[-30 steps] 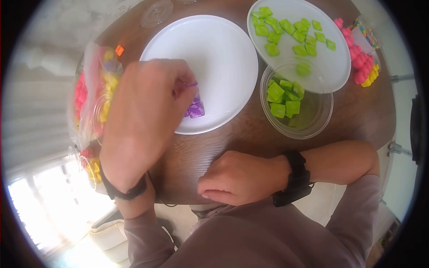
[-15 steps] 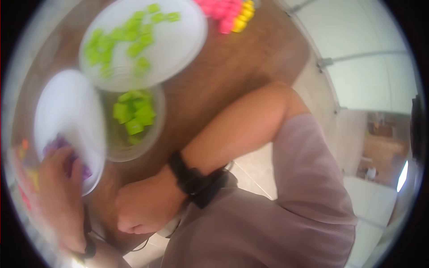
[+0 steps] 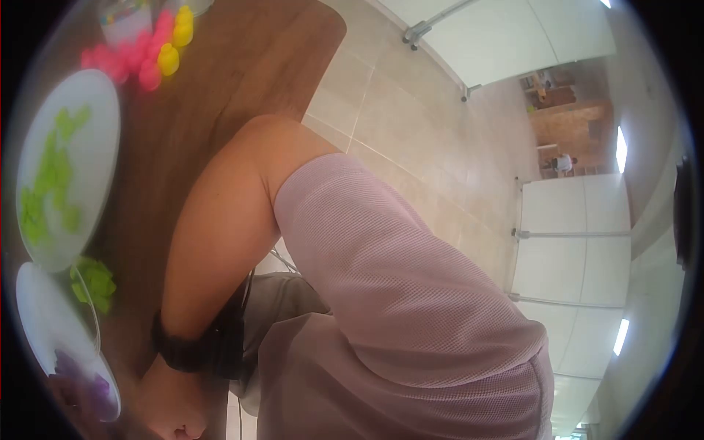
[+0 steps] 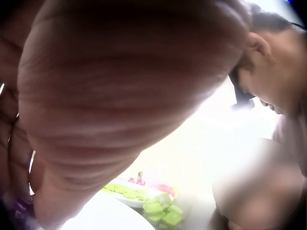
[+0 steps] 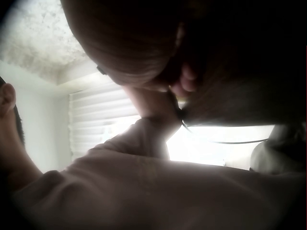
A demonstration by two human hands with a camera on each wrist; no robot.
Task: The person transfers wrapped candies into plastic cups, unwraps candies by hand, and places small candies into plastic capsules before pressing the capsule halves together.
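Observation:
My left hand [image 4: 129, 86] fills much of the left wrist view, its thumb and fingers meeting at a shiny purple wrapped piece [image 4: 21, 212]. In the head view, more purple pieces [image 3: 92, 389] lie blurred on the lower white plate [image 3: 37, 301], at the frame's left edge. My right hand [image 3: 172, 407] rests at the table's near edge, fingers loosely curled with nothing held. Green square pieces [image 3: 51, 180] are spread over the other white plate [image 3: 103, 103]. More green pieces [image 3: 95, 286] sit in a clear tub beside the plates.
Pink pieces [image 3: 132, 59] and yellow pieces [image 3: 169, 59] stand at the far end of the brown table [image 3: 249, 73], near a clear container [image 3: 126, 26]. White wheeled panels [image 3: 554, 271] stand beyond it on the tiled floor. A cable [image 5: 225, 142] hangs near my lap.
The head view has swung far to the right, so plates and tub slid to the left edge and my left hand nearly left view. My right hand stays by the table edge.

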